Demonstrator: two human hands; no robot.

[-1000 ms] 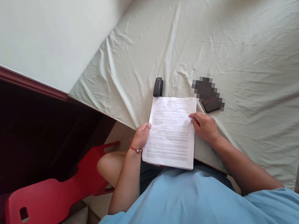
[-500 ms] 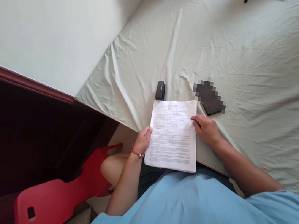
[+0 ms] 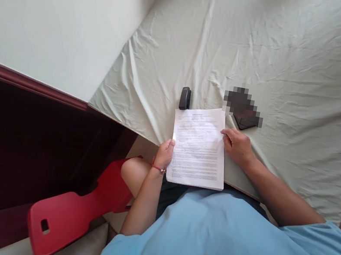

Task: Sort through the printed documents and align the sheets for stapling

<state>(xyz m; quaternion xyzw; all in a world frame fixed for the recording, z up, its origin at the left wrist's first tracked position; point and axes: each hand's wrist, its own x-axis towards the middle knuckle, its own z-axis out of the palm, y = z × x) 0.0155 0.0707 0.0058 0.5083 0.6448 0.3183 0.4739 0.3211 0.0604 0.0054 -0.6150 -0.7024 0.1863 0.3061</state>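
both hands grip printed paper stack (image 3: 199, 146): left hand (image 3: 165, 154) left edge, right hand (image 3: 237, 144) right edge; stapler (image 3: 185, 98) just beyond.

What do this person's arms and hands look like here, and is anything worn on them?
Both forearms are bare. The left hand has a thin red cord bracelet with small pale beads at the wrist. The right hand shows no ring, watch or glove. A light blue short-sleeved shirt covers the shoulders.

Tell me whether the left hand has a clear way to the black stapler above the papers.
Probably yes. The left hand grips the papers' left edge, and only bare sheet lies between it and the stapler; it would have to release the papers first.
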